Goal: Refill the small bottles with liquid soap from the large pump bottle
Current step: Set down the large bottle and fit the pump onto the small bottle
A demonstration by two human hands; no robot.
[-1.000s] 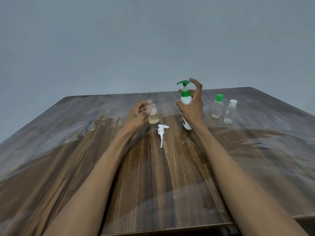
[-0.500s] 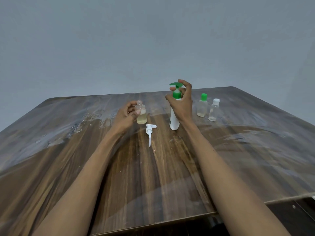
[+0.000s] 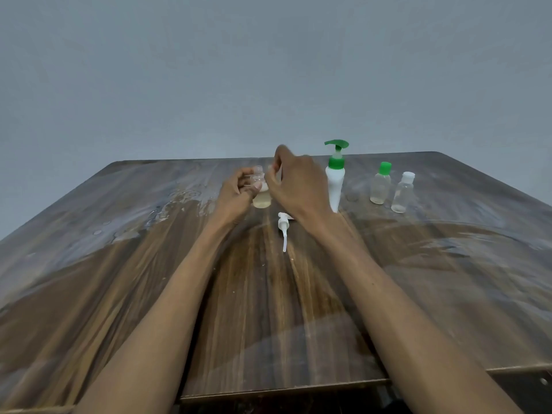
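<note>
The uncapped small bottle (image 3: 261, 191), about half full of pale yellowish soap, stands on the desk (image 3: 448, 264) in the grip of the left hand (image 3: 236, 194), fingers curled round it. The right hand (image 3: 295, 183) hovers just beside its neck, fingers curled; whether they pinch anything I cannot tell. The white pump bottle (image 3: 335, 180) with green pump stands free just right of that hand. A loose white pump (image 3: 283, 227) lies nearer. Two capped bottles, green-capped (image 3: 380, 184) and white-capped (image 3: 403, 193), hold a little liquid.
</note>
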